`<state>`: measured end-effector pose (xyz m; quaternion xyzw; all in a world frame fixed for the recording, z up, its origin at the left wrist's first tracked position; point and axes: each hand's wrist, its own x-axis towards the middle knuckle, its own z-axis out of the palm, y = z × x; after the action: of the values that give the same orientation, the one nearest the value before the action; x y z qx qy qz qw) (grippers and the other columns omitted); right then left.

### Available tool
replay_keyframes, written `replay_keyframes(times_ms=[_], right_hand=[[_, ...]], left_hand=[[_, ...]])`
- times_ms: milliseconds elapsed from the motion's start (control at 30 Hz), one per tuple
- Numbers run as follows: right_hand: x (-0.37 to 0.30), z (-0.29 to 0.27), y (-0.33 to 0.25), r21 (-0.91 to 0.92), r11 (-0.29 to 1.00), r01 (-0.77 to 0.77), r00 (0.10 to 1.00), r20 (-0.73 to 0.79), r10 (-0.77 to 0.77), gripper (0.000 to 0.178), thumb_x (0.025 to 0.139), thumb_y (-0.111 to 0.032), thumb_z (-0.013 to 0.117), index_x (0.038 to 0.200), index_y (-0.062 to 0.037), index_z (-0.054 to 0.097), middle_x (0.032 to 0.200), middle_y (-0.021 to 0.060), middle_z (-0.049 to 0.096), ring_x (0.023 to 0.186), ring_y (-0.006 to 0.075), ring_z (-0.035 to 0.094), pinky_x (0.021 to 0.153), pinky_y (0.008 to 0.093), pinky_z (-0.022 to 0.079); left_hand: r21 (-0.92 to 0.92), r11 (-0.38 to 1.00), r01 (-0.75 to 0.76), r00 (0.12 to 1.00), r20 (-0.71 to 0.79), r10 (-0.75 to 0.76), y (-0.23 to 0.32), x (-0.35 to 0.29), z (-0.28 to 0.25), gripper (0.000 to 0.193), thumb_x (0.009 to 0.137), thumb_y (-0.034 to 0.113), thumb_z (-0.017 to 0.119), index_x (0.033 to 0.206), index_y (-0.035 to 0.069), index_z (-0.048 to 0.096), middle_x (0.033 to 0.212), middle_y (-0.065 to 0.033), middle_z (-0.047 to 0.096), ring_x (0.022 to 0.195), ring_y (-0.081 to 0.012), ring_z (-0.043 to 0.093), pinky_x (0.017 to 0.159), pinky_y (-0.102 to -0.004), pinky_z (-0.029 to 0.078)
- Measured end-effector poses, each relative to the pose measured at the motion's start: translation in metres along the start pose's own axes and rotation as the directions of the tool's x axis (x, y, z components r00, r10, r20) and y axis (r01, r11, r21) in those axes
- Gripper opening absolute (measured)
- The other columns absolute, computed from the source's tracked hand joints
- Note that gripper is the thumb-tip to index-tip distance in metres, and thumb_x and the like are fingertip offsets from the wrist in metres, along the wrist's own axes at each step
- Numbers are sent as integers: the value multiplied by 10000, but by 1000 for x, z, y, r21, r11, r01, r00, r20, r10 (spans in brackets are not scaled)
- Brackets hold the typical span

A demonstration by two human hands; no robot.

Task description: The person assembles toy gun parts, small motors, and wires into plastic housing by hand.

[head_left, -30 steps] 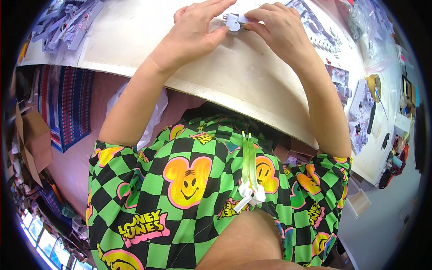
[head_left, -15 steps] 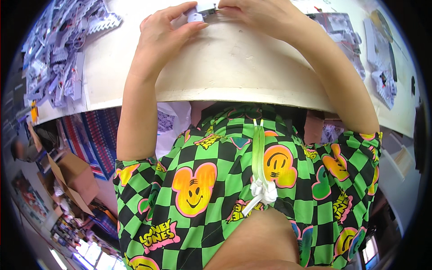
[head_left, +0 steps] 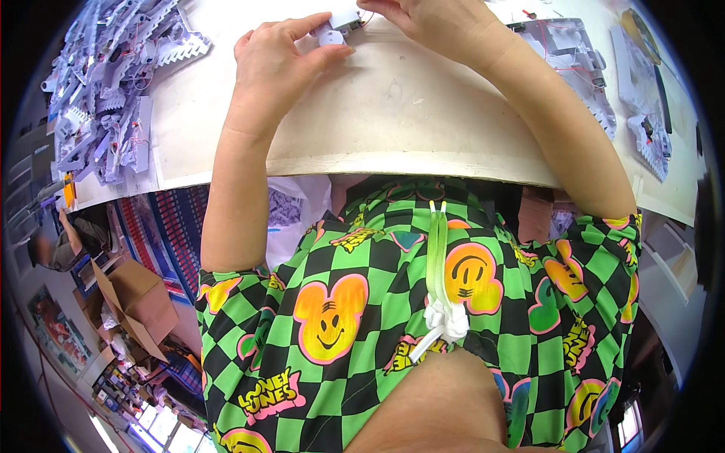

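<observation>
At the top middle of the white table (head_left: 408, 113), my left hand (head_left: 264, 72) grips a small white plastic housing (head_left: 330, 37) between thumb and fingers. A dark, metallic-looking piece (head_left: 352, 27) sits at the housing's right side. My right hand (head_left: 445, 30) is just right of it, its fingertips pinched together at the upper edge of the picture. A thin red wire (head_left: 368, 16) runs from the housing toward those fingertips. The fingertips are partly cut off, but the wire appears to be between them.
Grey-white plastic parts with red wires lie heaped (head_left: 106, 90) at the left, more (head_left: 563, 57) at the right. A tape roll (head_left: 640, 36) rests far right. Below the table edge are a white bag (head_left: 298, 215) and an open cardboard box (head_left: 140, 298). Another person (head_left: 57, 245) is at far left.
My right hand has drawn slightly up and away from the housing, and the red wire now shows between them. My left hand keeps its grip. The whole view has shifted a little.
</observation>
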<state>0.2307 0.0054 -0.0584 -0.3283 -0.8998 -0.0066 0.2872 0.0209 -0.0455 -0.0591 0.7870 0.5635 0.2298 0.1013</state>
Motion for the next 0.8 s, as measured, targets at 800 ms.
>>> replay_keyframes(times_ms=[800], right_hand=[[6, -62, -9, 607, 678, -413, 910, 247, 333, 301, 805, -222, 738, 1025, -27, 674, 893, 65, 659, 855, 165, 604, 769, 304, 479]], left_hand=[[-877, 476, 70, 988, -4, -153, 37, 9, -14, 352, 872, 32, 657, 1207, -43, 582, 982, -128, 684, 876, -158, 671, 819, -257, 544]])
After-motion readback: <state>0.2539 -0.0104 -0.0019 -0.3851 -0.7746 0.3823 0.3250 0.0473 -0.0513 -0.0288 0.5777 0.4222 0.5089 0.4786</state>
